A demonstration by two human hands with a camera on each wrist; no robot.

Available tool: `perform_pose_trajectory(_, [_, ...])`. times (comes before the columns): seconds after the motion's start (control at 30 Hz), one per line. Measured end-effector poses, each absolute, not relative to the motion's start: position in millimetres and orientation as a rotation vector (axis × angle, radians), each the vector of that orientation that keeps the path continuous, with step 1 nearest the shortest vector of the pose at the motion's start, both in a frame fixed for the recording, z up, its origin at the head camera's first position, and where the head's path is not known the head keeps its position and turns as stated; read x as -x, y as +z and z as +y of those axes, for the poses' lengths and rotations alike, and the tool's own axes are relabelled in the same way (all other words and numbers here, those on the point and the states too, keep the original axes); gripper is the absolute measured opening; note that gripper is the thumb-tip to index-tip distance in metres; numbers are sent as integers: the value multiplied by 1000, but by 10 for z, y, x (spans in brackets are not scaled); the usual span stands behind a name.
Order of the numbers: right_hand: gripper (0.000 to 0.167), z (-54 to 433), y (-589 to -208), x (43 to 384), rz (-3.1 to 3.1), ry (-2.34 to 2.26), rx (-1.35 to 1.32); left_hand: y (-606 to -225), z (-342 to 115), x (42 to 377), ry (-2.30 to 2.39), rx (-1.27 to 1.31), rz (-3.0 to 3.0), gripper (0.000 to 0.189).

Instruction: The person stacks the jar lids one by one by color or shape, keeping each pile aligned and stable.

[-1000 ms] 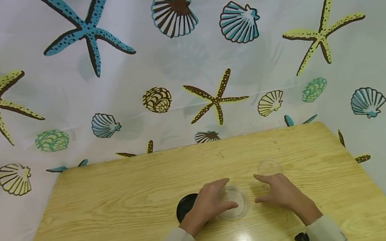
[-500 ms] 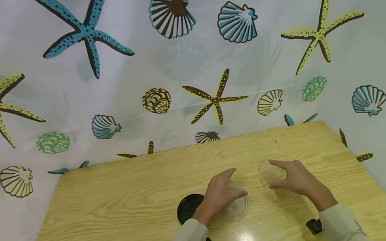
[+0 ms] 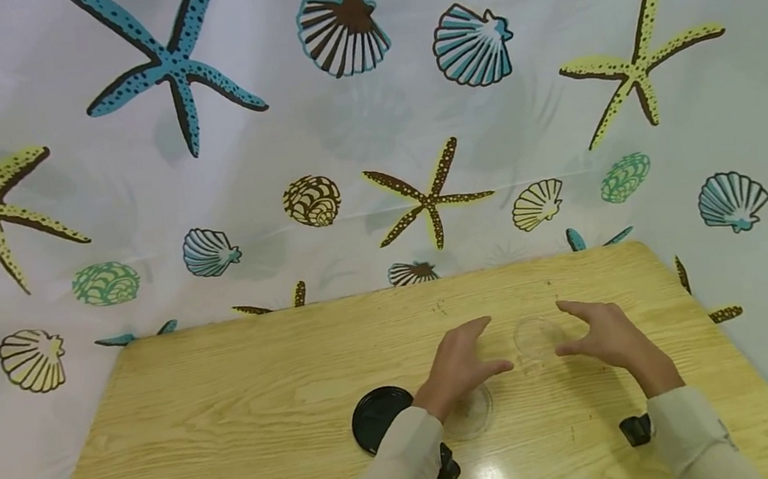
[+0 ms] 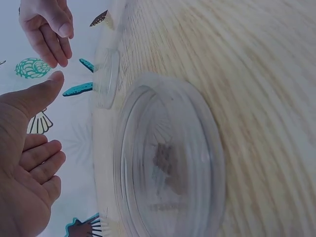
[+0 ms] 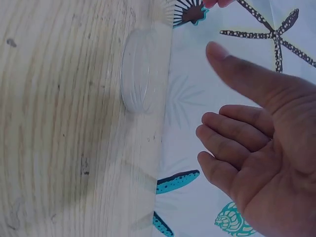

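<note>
A small clear round dish (image 3: 539,337) lies on the wooden table between my two hands. My left hand (image 3: 458,363) hovers to its left, thumb and fingers apart, holding nothing. On the other side my right hand (image 3: 610,334) has the same spread, its thumb tip overlapping the dish's edge in the head view. In the right wrist view the clear dish (image 5: 137,73) stands apart from the fingers. A larger clear round container (image 4: 168,158) with ridged walls sits beneath my left wrist, partly hidden in the head view. Left of it is a black round dish or lid (image 3: 378,418).
The wooden table (image 3: 228,398) ends at a back edge against a white cloth (image 3: 366,125) printed with starfish and shells. A small black device (image 3: 446,467) is on my left wrist, another black device (image 3: 636,430) on my right.
Both hands have moved right and away from me, from around the larger clear container to either side of the small clear dish. The dishes have stayed in place.
</note>
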State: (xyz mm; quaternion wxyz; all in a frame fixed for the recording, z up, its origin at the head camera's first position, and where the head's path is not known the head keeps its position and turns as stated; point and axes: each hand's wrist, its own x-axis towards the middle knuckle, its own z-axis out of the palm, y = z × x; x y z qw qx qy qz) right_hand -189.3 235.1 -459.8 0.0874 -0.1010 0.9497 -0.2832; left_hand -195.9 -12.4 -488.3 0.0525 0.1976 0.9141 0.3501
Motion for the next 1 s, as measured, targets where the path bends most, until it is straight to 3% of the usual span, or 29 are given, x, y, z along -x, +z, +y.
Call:
perform_pose_trajectory(0.3, [69,2503,-4640,1958,2804,-819,296,-4895,71,2055,1093,-602,2722,75])
perform_pose_trajectory(1.0, [66,2595,-4898,2110,2755,-804,209,-5056,373,2196,895,-568,2808,68])
